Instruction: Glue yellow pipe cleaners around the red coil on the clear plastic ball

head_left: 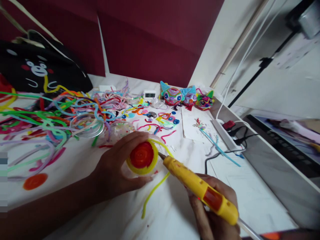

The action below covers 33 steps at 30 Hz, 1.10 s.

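My left hand (117, 158) curls round a pale, rounded piece whose near face carries a red disc (142, 155). A yellow pipe cleaner (130, 166) rings the disc, and a loose yellow length (152, 195) trails down onto the table. In my right hand (212, 206) is a yellow hot glue gun (192, 176), held like a pen, with a clear stick coming out of its back end. Its dark nozzle (162, 155) points at the right side of the yellow ring; whether it touches I cannot tell. Most of the rounded piece is hidden by my left hand.
A heap of coloured pipe cleaners (57, 120) and a clear round dish (87, 126) lie left. Several decorated heads (172, 95) stand at the back, near a small digital clock (149, 94). A power strip (227, 135) with cables sits right. An orange disc (35, 181) lies front left.
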Each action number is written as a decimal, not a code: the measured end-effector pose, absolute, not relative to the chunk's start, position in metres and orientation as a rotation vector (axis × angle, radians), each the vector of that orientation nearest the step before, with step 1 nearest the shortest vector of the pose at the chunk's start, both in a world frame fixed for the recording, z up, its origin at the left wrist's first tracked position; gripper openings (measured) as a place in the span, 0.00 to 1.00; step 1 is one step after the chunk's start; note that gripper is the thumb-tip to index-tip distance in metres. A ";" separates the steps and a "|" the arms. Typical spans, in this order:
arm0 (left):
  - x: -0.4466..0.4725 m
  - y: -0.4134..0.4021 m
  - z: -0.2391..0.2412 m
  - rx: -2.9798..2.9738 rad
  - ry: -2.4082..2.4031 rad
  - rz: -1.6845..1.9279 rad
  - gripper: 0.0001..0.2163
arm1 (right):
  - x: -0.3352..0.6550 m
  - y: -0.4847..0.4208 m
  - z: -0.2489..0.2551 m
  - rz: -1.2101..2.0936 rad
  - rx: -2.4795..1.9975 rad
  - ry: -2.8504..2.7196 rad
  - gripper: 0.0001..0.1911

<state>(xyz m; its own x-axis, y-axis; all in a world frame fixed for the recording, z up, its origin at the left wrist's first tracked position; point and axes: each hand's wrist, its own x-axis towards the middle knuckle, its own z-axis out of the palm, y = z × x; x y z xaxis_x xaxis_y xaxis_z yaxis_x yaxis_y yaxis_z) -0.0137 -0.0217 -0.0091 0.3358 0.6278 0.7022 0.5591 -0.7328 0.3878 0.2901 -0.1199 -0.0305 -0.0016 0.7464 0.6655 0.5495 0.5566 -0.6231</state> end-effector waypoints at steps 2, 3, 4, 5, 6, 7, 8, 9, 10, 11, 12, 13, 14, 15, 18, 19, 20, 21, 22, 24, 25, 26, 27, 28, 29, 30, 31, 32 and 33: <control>-0.014 -0.021 -0.009 2.494 1.123 1.372 0.41 | 0.294 -0.120 -0.027 0.236 -1.074 -1.706 0.12; -0.015 -0.021 -0.008 2.491 1.131 1.368 0.40 | 0.295 -0.121 -0.026 0.235 -1.067 -1.721 0.13; -0.015 -0.021 -0.008 2.490 1.136 1.361 0.40 | 0.296 -0.121 -0.026 0.237 -1.070 -1.731 0.15; -0.015 -0.022 -0.007 2.491 1.138 1.352 0.39 | 0.296 -0.121 -0.026 0.248 -1.078 -1.738 0.15; -0.015 -0.022 -0.007 2.493 1.135 1.343 0.39 | 0.296 -0.121 -0.026 0.259 -1.090 -1.731 0.13; -0.015 -0.022 -0.007 2.497 1.127 1.337 0.39 | 0.294 -0.121 -0.027 0.271 -1.102 -1.722 0.11; -0.015 -0.023 -0.007 2.500 1.117 1.332 0.40 | 0.293 -0.121 -0.028 0.276 -1.113 -1.705 0.08; -0.015 -0.023 -0.007 2.502 1.109 1.326 0.41 | 0.290 -0.120 -0.028 0.268 -1.128 -1.680 0.07; -0.015 -0.023 -0.006 2.501 1.109 1.319 0.43 | 0.287 -0.120 -0.029 0.244 -1.143 -1.649 0.06; -0.014 -0.024 -0.007 2.500 1.113 1.313 0.45 | 0.284 -0.120 -0.028 0.214 -1.157 -1.626 0.07; -0.014 -0.024 -0.007 2.499 1.119 1.312 0.46 | 0.282 -0.119 -0.028 0.181 -1.170 -1.609 0.08; -0.014 -0.024 -0.007 2.499 1.124 1.315 0.46 | 0.280 -0.118 -0.026 0.154 -1.175 -1.602 0.08; -0.014 -0.025 -0.007 2.500 1.121 1.323 0.46 | 0.279 -0.118 -0.025 0.132 -1.169 -1.601 0.08; -0.013 -0.025 -0.007 2.504 1.109 1.333 0.45 | 0.278 -0.117 -0.023 0.122 -1.150 -1.609 0.09; -0.013 -0.026 -0.008 2.513 1.077 1.350 0.45 | 0.280 -0.114 -0.019 0.140 -1.093 -1.651 0.11; -0.013 -0.027 -0.008 2.512 1.079 1.352 0.46 | 0.281 -0.114 -0.019 0.147 -1.093 -1.660 0.11; -0.013 -0.027 -0.008 2.510 1.083 1.353 0.47 | 0.283 -0.114 -0.019 0.161 -1.102 -1.671 0.12; -0.013 -0.027 -0.007 2.507 1.090 1.354 0.47 | 0.285 -0.114 -0.019 0.184 -1.114 -1.683 0.11; -0.013 -0.027 -0.007 2.506 1.096 1.353 0.47 | 0.288 -0.115 -0.020 0.216 -1.124 -1.692 0.10; -0.014 -0.026 -0.006 2.505 1.104 1.339 0.47 | 0.292 -0.117 -0.023 0.284 -1.142 -1.695 0.07; -0.014 -0.026 -0.006 2.506 1.110 1.327 0.46 | 0.295 -0.118 -0.024 0.309 -1.147 -1.688 0.07; -0.015 -0.026 -0.006 2.505 1.116 1.315 0.46 | 0.296 -0.119 -0.025 0.328 -1.149 -1.684 0.07; -0.015 -0.025 -0.006 2.503 1.121 1.308 0.47 | 0.298 -0.120 -0.026 0.335 -1.147 -1.674 0.07; -0.016 -0.025 -0.006 2.500 1.123 1.305 0.47 | 0.298 -0.121 -0.027 0.342 -1.139 -1.670 0.08; -0.016 -0.025 -0.006 2.498 1.123 1.308 0.47 | 0.299 -0.121 -0.027 0.346 -1.124 -1.668 0.09; -0.016 -0.024 -0.006 2.498 1.121 1.313 0.47 | 0.298 -0.122 -0.026 0.352 -1.105 -1.676 0.10; -0.016 -0.024 -0.006 2.499 1.116 1.320 0.47 | 0.297 -0.122 -0.025 0.350 -1.092 -1.681 0.12; -0.017 -0.024 -0.005 2.500 1.110 1.326 0.47 | 0.296 -0.123 -0.024 0.344 -1.082 -1.690 0.12; -0.017 -0.024 -0.005 2.502 1.106 1.327 0.46 | 0.295 -0.124 -0.023 0.336 -1.079 -1.698 0.12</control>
<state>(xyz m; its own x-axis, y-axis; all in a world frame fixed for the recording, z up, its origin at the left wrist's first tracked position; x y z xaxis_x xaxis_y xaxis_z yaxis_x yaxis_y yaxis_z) -0.0167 -0.0241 -0.0050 0.3561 0.6415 0.6795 0.5531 -0.7308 0.4001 0.2946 -0.1236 -0.0227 -0.0455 0.7865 0.6158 0.4925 0.5540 -0.6712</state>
